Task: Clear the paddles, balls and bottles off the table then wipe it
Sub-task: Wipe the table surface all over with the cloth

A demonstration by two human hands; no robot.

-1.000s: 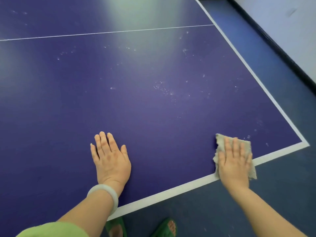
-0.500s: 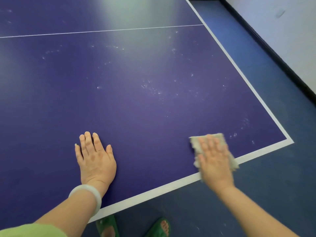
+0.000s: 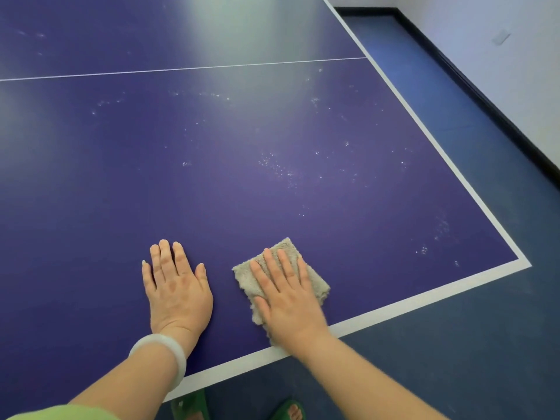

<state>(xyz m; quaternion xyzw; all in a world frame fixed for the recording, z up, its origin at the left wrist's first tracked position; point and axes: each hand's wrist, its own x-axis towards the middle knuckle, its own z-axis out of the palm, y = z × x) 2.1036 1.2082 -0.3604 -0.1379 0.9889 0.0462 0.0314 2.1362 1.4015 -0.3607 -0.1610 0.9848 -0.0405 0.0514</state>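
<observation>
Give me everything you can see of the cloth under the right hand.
The cloth is a small beige-grey terry rag, fluffy, apparently folded into a rough square and turned corner-up like a diamond. It lies flat on the purple table, close to the near white edge line. The right hand presses it down with straight fingers, covering its near half; nothing else touches it.
</observation>
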